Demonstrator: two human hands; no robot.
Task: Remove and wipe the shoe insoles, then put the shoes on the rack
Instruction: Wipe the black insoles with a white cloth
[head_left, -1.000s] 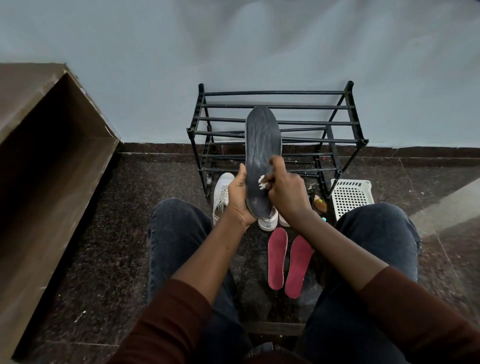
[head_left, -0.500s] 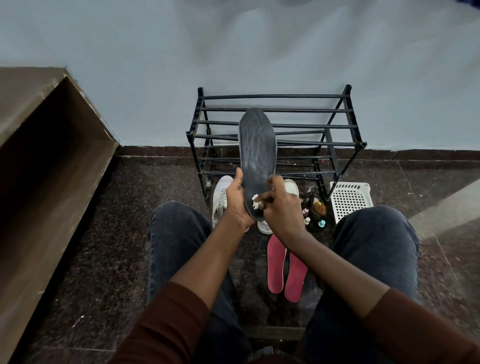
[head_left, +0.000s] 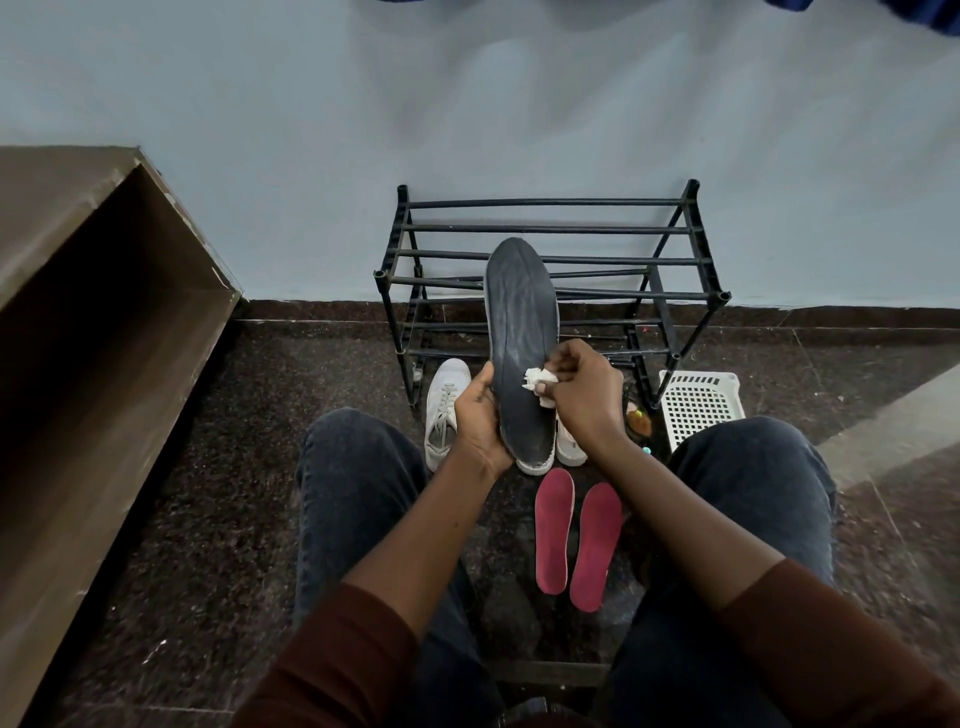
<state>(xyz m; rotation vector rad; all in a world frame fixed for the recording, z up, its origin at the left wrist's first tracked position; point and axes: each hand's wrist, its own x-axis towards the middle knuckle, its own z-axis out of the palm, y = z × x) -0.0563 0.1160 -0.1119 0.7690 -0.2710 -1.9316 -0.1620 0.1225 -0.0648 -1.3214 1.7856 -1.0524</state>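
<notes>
A single wide-angle camera sits on the seated person's head, looking forward and steeply down. It is close over the knees (head_left: 358, 467) and forearms, faces the wall (head_left: 519, 130) ahead, and takes in the floor (head_left: 208, 493) and the shoe rack (head_left: 613, 228) against that wall.

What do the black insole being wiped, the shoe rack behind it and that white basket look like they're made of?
The black insole looks like flexible foam or rubber with a matte face: faint creases show, and its pale edge looks worn. The shoe rack seems to be slim black tubes, metal or plastic, joined by corner pieces; I can't tell which. The white basket looks like moulded plastic, going by its regular grid of holes.
</notes>
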